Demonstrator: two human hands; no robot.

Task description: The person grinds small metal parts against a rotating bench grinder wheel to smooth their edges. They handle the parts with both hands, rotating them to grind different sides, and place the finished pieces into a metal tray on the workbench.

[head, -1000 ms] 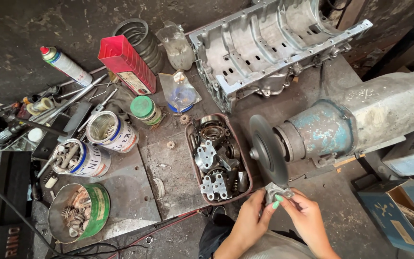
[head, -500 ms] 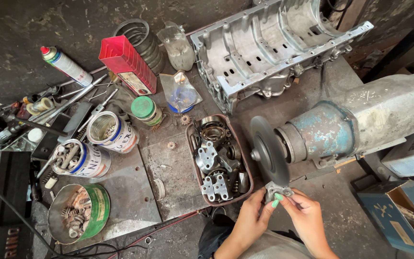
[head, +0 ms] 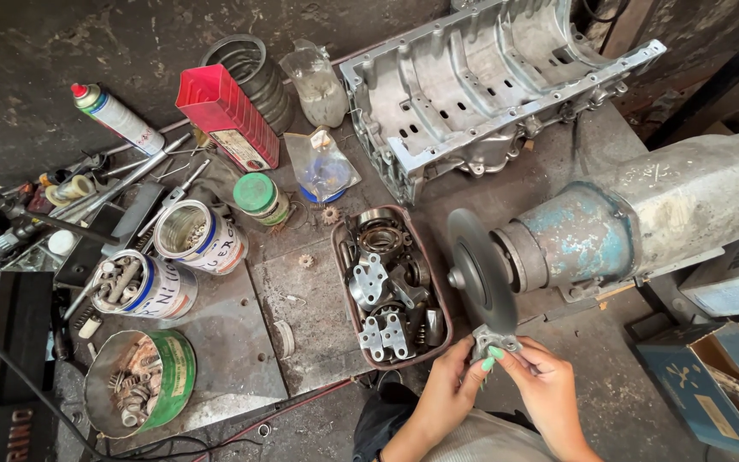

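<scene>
I hold a small grey metal bracket (head: 490, 341) with both hands, and I press it against the lower edge of the dark round grinding disc (head: 481, 272). My left hand (head: 448, 383) takes the piece from the left side and my right hand (head: 539, 382) from the right, so the grip of each hand is closed on the bracket with the fingertips only. I think I hold it so because the part is small, and two hands keep it steady and keep my fingers a little away from the disc face. The disc sits on the shaft of the big blue-grey bench grinder motor (head: 643, 222), which lies on the right of the worn steel worktop (head: 301, 291).

Just beside my left hand stands a dark oval tray of metal parts (head: 391, 291), with brackets and bearings inside, near enough to reach without moving my body. Further left are two open white tins with bolts (head: 168, 261) and a green tin of rusty screws (head: 140, 378). Behind the tray lies a large silver aluminium engine casing (head: 489, 85), open side up, well apart from my hands. A red rectangular can (head: 228, 115) and a white spray can (head: 117, 118) stay at the back.
</scene>
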